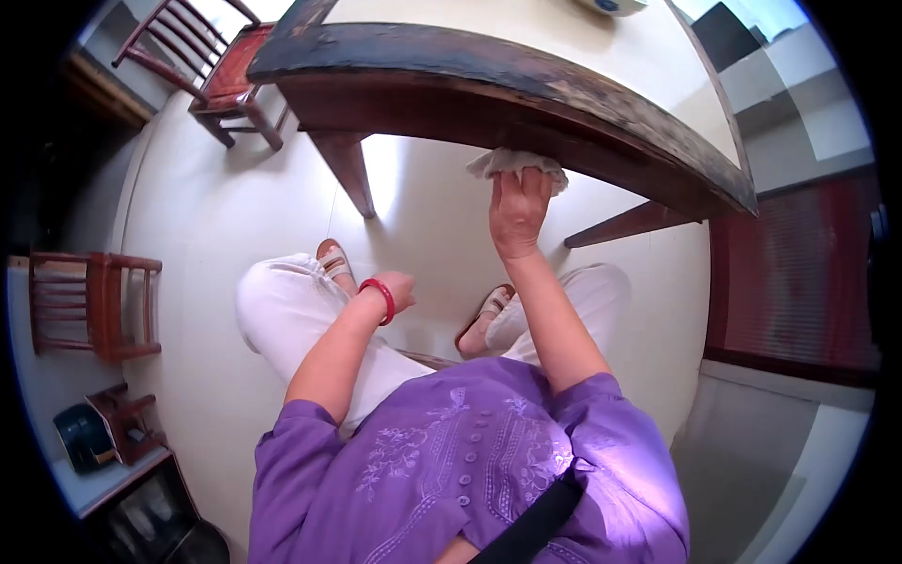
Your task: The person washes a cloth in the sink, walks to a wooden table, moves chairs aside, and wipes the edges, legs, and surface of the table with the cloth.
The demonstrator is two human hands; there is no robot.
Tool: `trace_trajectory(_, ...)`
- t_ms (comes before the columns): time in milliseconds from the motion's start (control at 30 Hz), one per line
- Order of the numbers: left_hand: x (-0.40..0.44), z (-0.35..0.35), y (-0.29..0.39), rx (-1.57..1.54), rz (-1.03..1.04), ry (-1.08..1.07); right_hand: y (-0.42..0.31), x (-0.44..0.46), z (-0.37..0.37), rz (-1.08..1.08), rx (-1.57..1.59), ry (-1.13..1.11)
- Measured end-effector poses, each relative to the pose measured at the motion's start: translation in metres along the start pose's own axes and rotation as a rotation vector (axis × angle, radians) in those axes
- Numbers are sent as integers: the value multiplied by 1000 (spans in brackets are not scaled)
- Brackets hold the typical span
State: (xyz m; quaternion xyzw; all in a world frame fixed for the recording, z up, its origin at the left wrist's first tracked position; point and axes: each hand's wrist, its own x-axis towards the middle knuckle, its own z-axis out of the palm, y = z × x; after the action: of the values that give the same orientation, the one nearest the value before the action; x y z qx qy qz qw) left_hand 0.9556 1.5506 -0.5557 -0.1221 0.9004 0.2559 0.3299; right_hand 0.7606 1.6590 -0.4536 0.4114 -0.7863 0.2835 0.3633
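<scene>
My right hand (519,214) presses a crumpled whitish cloth (515,162) against the dark red side board (423,113) under the edge of a wooden table (507,70). The fingers are bent over the cloth, and part of it spreads out on both sides of them. My left hand (398,290), with a red bangle (383,299) on the wrist, hovers over my left knee area, away from the table. Its fingers are curled in, and nothing shows in them.
Angled table legs (346,174) reach the pale tiled floor (197,282). A bowl (613,6) stands on the tabletop's far side. Wooden chairs (235,75) are at the left, with a dark green pot (83,438) lower down. A dark red ribbed panel (803,282) stands at the right.
</scene>
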Motion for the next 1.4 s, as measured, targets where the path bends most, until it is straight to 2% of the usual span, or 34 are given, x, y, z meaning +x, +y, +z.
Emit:
trace_trajectory(100, -1, -3, -3, -31, 1, 10, -16, 0, 16, 37, 9, 0)
trace_trajectory(200, -3, 1, -11, -50, -3, 28, -45, 10, 36, -112, 102, -37)
trace_trajectory(300, -1, -2, -15, -72, -7, 55, -73, 17, 54, -117, 49, -128)
trace_trajectory(433, -5, -10, -12, -133, 11, 111, -117, 37, 76, -197, 215, -107)
trace_trajectory(633, 16, -2, -28, -198, 71, 185, -164, 41, 95, -142, 68, -258)
trace_trajectory(833, 41, 18, -37, -253, 157, 249, -159, 40, 94, -180, 173, -250)
trace_trajectory(933, 26, -10, -22, -239, 191, 105, -156, 37, 88, -180, 171, -225)
trace_trajectory(1033, 47, 14, -32, -235, 260, 261, -138, 38, 79, -253, 231, -210)
trace_trajectory(1200, 30, -9, -13, -97, 81, 83, -99, 30, 52, -210, 163, -349)
trace_trajectory(1400, 16, -21, 2, -35, 23, -5, -17, 2, 7, -98, 28, -236)
